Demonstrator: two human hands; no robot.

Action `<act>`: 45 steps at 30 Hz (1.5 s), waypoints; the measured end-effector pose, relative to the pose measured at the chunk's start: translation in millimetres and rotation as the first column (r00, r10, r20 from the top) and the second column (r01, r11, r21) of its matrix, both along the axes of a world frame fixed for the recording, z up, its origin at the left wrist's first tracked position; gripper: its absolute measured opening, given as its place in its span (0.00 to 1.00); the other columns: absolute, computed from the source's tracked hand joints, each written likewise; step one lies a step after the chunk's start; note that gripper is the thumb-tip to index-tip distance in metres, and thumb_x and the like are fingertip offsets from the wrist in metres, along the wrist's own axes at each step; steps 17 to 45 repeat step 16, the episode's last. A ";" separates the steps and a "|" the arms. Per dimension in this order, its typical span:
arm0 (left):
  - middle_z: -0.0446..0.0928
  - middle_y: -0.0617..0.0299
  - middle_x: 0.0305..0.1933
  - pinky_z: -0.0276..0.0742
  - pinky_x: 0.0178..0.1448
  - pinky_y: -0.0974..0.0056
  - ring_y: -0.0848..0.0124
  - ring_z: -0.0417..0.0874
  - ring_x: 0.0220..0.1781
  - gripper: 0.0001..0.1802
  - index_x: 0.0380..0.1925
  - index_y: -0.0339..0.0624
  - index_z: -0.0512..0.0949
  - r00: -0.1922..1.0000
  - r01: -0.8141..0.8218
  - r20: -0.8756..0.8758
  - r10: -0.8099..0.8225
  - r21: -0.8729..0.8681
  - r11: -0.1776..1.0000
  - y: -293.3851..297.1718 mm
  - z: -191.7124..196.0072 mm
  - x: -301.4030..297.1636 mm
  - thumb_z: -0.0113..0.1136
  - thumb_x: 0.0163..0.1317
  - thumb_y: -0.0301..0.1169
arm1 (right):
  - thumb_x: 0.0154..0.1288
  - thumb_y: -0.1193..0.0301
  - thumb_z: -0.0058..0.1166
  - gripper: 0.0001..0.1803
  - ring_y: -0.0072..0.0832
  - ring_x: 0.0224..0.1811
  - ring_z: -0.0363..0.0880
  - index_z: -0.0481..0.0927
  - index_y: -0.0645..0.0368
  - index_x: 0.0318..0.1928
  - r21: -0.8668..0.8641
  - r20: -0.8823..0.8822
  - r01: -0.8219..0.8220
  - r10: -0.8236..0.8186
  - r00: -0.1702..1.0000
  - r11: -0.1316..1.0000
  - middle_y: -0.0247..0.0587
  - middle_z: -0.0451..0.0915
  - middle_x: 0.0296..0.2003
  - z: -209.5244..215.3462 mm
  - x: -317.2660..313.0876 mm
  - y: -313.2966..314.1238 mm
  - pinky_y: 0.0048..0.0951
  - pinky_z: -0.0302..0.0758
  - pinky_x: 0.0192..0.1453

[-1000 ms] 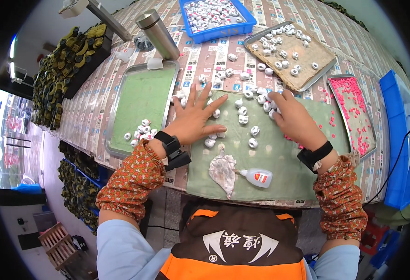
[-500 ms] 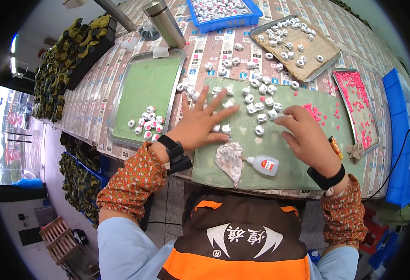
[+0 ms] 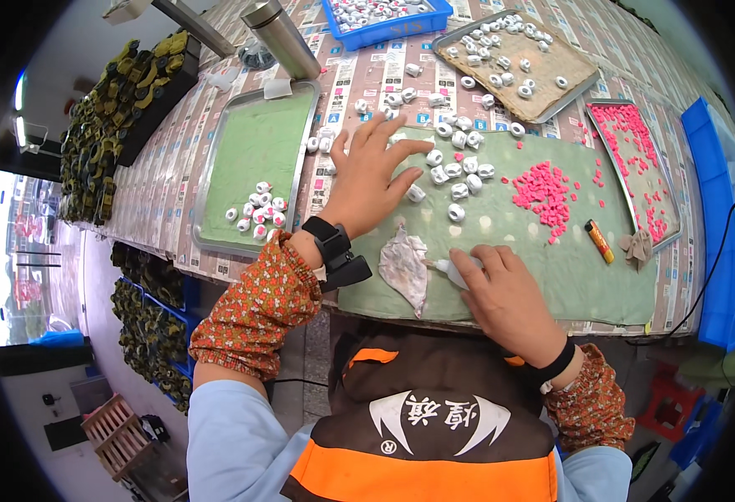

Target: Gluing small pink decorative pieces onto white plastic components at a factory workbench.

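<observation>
My left hand (image 3: pixel 372 171) is over the left part of the green cloth (image 3: pixel 501 226), fingers spread among small white round parts (image 3: pixel 473 183); some are hidden behind it. Nothing shows in its grasp. Near the cloth's front edge, my right hand (image 3: pixel 508 303) has its fingers curled over a small clear squeeze bottle (image 3: pixel 444 265). The bottle lies on its side, nozzle to the left, its body mostly covered by the hand. A stained white rag (image 3: pixel 404 263) lies by the nozzle. To the right is a pile of small pink pieces (image 3: pixel 543 197).
At left, a metal tray (image 3: pixel 206 213) holds white parts with pink on them. A steel flask (image 3: pixel 280 42) and a blue bin (image 3: pixel 393 32) stand behind. On the right are a brown-lined tray (image 3: pixel 543 92), a pink-piece tray (image 3: pixel 631 167) and a yellow-orange lighter (image 3: pixel 599 242).
My right hand has moved down and left from the white parts onto the squeeze bottle. My left hand has shifted slightly up and right, fingers still apart. The view has shifted a little.
</observation>
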State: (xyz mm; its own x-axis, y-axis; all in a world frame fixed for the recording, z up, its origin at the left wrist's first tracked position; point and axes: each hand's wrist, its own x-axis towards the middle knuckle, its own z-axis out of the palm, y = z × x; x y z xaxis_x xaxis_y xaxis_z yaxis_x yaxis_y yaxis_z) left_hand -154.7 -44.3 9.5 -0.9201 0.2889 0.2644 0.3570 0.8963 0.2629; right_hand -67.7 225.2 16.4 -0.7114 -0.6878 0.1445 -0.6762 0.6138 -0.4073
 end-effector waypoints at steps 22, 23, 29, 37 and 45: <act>0.74 0.53 0.55 0.73 0.61 0.50 0.52 0.75 0.56 0.22 0.57 0.53 0.81 0.955 0.095 0.261 -0.140 0.176 0.980 22.0 15.8 139.8 0.68 0.61 0.31 | 0.70 0.74 0.56 0.18 0.32 0.45 0.77 0.75 0.56 0.60 -0.364 0.828 0.683 -0.114 0.548 0.634 0.38 0.78 0.48 -5.4 21.0 66.7 0.28 0.74 0.54; 0.74 0.53 0.55 0.73 0.61 0.50 0.52 0.75 0.56 0.22 0.57 0.53 0.81 0.955 0.095 0.261 -0.140 0.176 0.980 22.0 15.8 139.8 0.68 0.61 0.31 | 0.70 0.74 0.56 0.18 0.32 0.45 0.77 0.75 0.56 0.60 -0.364 0.828 0.683 -0.114 0.548 0.634 0.38 0.78 0.48 -5.4 21.0 66.7 0.28 0.74 0.54; 0.74 0.53 0.55 0.73 0.61 0.50 0.52 0.75 0.56 0.22 0.57 0.53 0.81 0.955 0.095 0.261 -0.140 0.176 0.980 22.0 15.8 139.8 0.68 0.61 0.31 | 0.70 0.74 0.56 0.18 0.32 0.45 0.77 0.75 0.56 0.60 -0.364 0.828 0.683 -0.114 0.548 0.634 0.38 0.78 0.48 -5.4 21.0 66.7 0.28 0.74 0.54; 0.74 0.53 0.55 0.73 0.61 0.50 0.52 0.75 0.56 0.22 0.57 0.53 0.81 0.955 0.095 0.261 -0.140 0.176 0.980 22.0 15.8 139.8 0.68 0.61 0.31 | 0.70 0.74 0.56 0.18 0.32 0.45 0.77 0.75 0.56 0.60 -0.364 0.828 0.683 -0.114 0.548 0.634 0.38 0.78 0.48 -5.4 21.0 66.7 0.28 0.74 0.54; 0.74 0.53 0.55 0.73 0.61 0.50 0.52 0.75 0.56 0.22 0.57 0.53 0.81 0.955 0.095 0.261 -0.140 0.176 0.980 22.0 15.8 139.8 0.68 0.61 0.31 | 0.70 0.74 0.56 0.18 0.32 0.45 0.77 0.75 0.56 0.60 -0.364 0.828 0.683 -0.114 0.548 0.634 0.38 0.78 0.48 -5.4 21.0 66.7 0.28 0.74 0.54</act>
